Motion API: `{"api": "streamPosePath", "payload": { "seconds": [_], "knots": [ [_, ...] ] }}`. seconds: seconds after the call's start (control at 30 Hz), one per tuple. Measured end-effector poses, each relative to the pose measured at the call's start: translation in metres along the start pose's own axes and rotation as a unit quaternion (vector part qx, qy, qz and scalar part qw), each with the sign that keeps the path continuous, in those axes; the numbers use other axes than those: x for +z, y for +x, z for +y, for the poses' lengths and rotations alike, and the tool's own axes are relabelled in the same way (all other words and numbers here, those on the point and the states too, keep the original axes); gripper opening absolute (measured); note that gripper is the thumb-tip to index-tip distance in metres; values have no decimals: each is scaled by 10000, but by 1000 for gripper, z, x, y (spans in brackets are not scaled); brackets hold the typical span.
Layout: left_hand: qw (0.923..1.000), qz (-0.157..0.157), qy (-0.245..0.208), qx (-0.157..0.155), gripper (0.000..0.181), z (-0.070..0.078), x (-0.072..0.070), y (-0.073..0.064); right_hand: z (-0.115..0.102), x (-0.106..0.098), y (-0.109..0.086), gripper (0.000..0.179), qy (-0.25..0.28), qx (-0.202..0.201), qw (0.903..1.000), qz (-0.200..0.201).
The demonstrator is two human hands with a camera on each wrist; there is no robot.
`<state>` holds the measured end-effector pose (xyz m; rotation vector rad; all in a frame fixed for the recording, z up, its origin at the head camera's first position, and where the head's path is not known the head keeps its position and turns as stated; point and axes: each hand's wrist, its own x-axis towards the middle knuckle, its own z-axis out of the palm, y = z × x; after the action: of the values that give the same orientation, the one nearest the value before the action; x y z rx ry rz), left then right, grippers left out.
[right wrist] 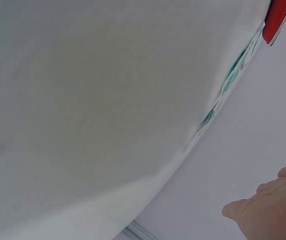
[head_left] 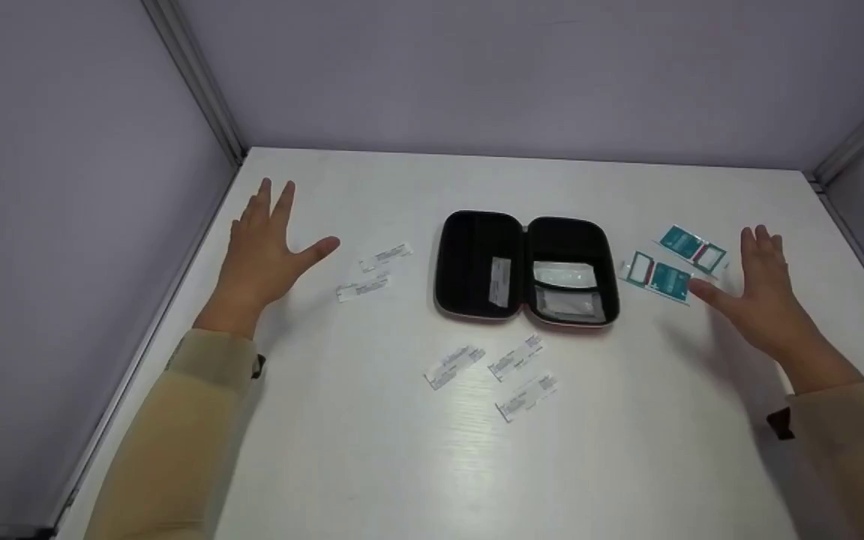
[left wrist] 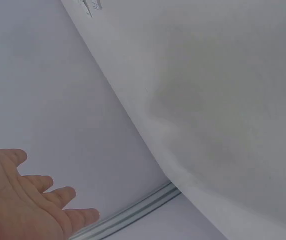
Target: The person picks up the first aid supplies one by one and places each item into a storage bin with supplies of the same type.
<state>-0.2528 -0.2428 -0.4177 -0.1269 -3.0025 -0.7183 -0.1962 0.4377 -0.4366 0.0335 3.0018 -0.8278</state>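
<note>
My left hand (head_left: 263,259) hovers over the left side of the table, fingers spread and holding nothing. Nearest to it lie two narrow white paper packets (head_left: 385,256). Over on the right, my right hand (head_left: 766,304) is likewise spread and bare, its thumb overlapping the end of a teal-and-clear packet (head_left: 672,280) in the head view. A second teal packet (head_left: 679,241) lies just behind that one. Between the hands a black-lined zip case (head_left: 477,225) lies unfolded, with a white packet (head_left: 500,282) in its left half and clear packets (head_left: 565,275) in its right half.
Three more white packets (head_left: 516,358) lie in front of the case on the white table (head_left: 372,450). Grey-lilac panels (head_left: 522,82) rise at the back and both sides. The case's red outside (right wrist: 278,20) shows in the right wrist view.
</note>
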Motion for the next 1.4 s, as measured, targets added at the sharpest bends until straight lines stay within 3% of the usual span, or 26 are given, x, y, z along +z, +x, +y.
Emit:
{"api": "streamPosePath", "payload": {
  "seconds": [0.6, 0.97, 1.23, 1.4],
  "knots": [
    [9993, -110, -303, 169, 118, 2, 9, -6, -29, 15, 2, 128, 43, -108, 9991, -414],
    [9981, -515, -348, -5, 128, 6, 10, -8, -44, 22, 3, 132, 43, 48, 9973, -731],
    [9978, -581, -302, 107, 100, 7, 17, -9, -58, 29, 2, 129, 53, 213, 9945, -1019],
    [9967, -751, -244, 166, 95, 11, 18, -8, -63, 33, 2, 126, 27, 231, 9940, -1068]
  ]
}}
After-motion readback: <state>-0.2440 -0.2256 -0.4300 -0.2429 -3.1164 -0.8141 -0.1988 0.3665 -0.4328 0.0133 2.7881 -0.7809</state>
